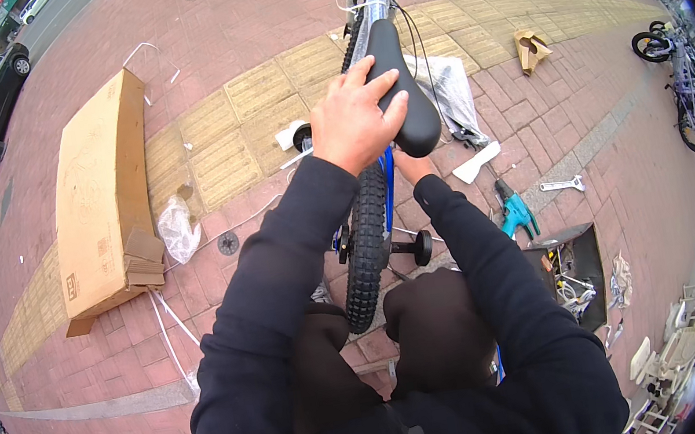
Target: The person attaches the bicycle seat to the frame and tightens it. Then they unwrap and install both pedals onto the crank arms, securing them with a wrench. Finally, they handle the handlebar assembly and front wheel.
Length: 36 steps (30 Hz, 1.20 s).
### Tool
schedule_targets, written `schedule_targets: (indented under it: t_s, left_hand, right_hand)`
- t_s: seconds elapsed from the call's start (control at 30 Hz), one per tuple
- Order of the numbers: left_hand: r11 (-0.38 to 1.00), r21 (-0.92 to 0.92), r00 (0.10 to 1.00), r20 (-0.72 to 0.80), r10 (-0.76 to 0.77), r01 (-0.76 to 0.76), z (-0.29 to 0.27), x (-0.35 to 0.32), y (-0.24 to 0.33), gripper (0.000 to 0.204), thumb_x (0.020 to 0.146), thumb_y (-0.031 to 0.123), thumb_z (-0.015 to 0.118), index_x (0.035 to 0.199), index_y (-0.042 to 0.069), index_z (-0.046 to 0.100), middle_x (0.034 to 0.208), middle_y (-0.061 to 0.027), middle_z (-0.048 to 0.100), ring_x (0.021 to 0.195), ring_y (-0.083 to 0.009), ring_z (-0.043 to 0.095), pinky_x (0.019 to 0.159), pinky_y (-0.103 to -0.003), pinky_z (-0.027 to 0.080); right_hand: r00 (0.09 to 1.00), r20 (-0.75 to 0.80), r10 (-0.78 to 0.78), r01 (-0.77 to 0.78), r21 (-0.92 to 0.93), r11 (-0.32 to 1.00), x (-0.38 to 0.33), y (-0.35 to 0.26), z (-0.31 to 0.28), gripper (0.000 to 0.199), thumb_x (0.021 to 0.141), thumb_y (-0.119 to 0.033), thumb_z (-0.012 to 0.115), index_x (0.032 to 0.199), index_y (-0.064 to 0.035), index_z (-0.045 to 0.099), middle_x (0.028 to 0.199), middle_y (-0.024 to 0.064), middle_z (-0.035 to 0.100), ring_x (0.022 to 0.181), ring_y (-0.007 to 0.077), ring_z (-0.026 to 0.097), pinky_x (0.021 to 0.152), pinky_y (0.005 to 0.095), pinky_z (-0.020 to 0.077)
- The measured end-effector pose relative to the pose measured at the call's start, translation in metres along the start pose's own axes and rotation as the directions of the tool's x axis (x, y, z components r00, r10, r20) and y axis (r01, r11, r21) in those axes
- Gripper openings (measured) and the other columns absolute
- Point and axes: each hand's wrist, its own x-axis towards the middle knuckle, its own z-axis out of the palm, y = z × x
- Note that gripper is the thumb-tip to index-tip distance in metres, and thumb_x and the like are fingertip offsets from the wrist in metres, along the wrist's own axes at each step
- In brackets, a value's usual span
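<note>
Blue bicycle (389,174) stands roughly upright at mid-view, its near wheel between the person's knees (432,312). It looks moderately heavy and stiff, likely to tip or roll if unsupported; the saddle and frame tubes would be the sound places to take hold, while the plastic wrap (377,1) on the front tubing may slip. The left hand (360,116) lies on the black saddle (410,115) from its left side, digits spread, not clenched. The right hand (418,167) reaches in below the saddle, partly hidden, so I cannot tell whether it grasps anything. From the left, a long tan cardboard box (92,200) has broad, flat faces and folded flaps; a crumpled clear plastic bag (178,227) lies beside it. The near tyre (364,268) is black rubber with chunky knobs, and the saddle is smooth, tapering forward. Further right come limp, whitish wrapping (454,100), a teal power drill (515,211) with a moulded shell, a shiny metal spanner (563,186) and a dark, angular tool tray (589,241) of jumbled parts
</note>
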Motion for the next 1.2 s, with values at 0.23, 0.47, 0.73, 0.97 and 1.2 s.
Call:
schedule_targets:
  t_s: [0.23, 0.47, 0.73, 0.97, 1.2]
  left_hand:
    - [1.0, 0.012, 1.0, -0.004, -0.015, 0.015, 0.008, 0.004, -0.004, 0.031, 0.082, 0.032, 0.052, 0.107, 0.021, 0.066, 0.123, -0.0052, 0.055, 0.103, -0.0268, 0.057, 0.084, -0.038, 0.047]
    - [0.999, -0.004, 0.998, 0.039, -0.043, 0.043, 0.013, 0.006, -0.008, 0.034, 0.085, 0.034, 0.046, 0.112, 0.025, 0.064, 0.129, -0.0051, 0.051, 0.11, -0.028, 0.054, 0.089, -0.04, 0.044]
    - [0.996, -0.08, 0.999, -0.046, 0.027, -0.031, 0.023, 0.008, -0.019, 0.035, 0.082, 0.036, 0.052, 0.111, 0.019, 0.064, 0.124, -0.0113, 0.053, 0.106, -0.0329, 0.055, 0.09, -0.041, 0.044]
    - [0.725, -0.641, 0.918, -0.082, -0.389, 0.25, 0.002, -0.037, -0.034, 0.046, 0.087, 0.029, 0.055, 0.12, -0.004, 0.051, 0.116, -0.02, 0.056, 0.112, -0.0303, 0.05, 0.096, -0.036, 0.038]
    - [-0.253, -0.916, 0.483, 0.381, -0.788, 0.31, -0.027, -0.046, -0.06, 0.026, 0.092, 0.032, 0.048, 0.088, 0.008, 0.057, 0.064, 0.0005, 0.046, 0.056, -0.0104, 0.04, 0.054, -0.025, 0.035]
  right_hand:
    - [0.723, 0.477, 0.5, -0.625, 0.143, 0.768, -0.087, -0.106, -0.075, 0.023, 0.085, -0.022, 0.057, 0.085, -0.0003, 0.051, 0.066, 0.0053, 0.051, 0.047, 0.016, 0.051, 0.041, 0.0302, 0.0492]
    - [0.516, 0.688, 0.51, -0.833, 0.263, 0.488, -0.073, -0.215, -0.178, 0.026, 0.094, -0.03, 0.044, 0.087, -0.005, 0.048, 0.066, -0.0023, 0.041, 0.041, 0.0039, 0.027, 0.033, 0.0198, 0.0179]
    - [0.727, 0.502, 0.468, -0.675, 0.397, 0.622, -0.083, -0.206, -0.155, 0.025, 0.089, -0.025, 0.052, 0.075, -0.0043, 0.05, 0.051, -0.0035, 0.036, 0.038, 0.0074, 0.03, 0.034, 0.0249, 0.0244]
    - [0.74, 0.459, 0.493, -0.673, 0.497, 0.548, -0.101, -0.196, -0.151, 0.024, 0.089, -0.026, 0.052, 0.073, -0.0092, 0.047, 0.05, -0.0063, 0.031, 0.037, 0.0052, 0.025, 0.033, 0.022, 0.0192]
    - [0.645, 0.461, 0.61, -0.742, 0.57, 0.354, -0.11, -0.162, -0.165, 0.024, 0.093, -0.028, 0.047, 0.078, -0.0086, 0.045, 0.052, -0.0056, 0.03, 0.038, 0.0056, 0.026, 0.034, 0.0224, 0.0182]
